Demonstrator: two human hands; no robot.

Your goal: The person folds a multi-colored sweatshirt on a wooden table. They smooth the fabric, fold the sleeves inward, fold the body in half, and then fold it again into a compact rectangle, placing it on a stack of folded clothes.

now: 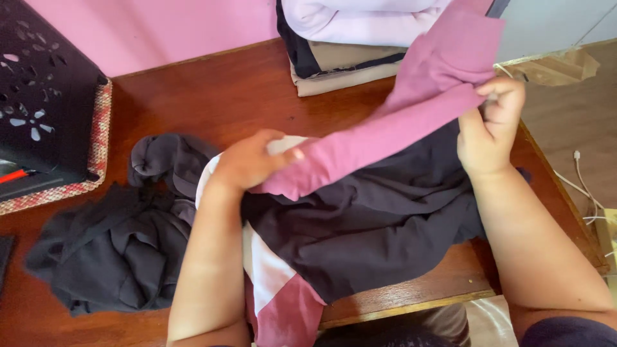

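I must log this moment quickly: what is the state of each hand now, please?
Left hand: closed, holding one end of the pink cloth.
Right hand: closed, pinching the same pink cloth higher up.

Reddish-brown wooden table [212, 96] against a pink wall [154, 29], pale wooden floor [572, 128] to the right, daylight.

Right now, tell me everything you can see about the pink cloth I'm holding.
The pink cloth is a soft, matte mauve-pink fabric, plain and unpatterned, folded into a long band. It is stretched slantwise above the table, lower at the left hand and higher at the right hand, which pinches it near its broad upper end. That end rises in front of the stack of folded clothes. Below it lies a dark cloth. Whether the pink and white piece hanging at the table edge belongs to it cannot be told.
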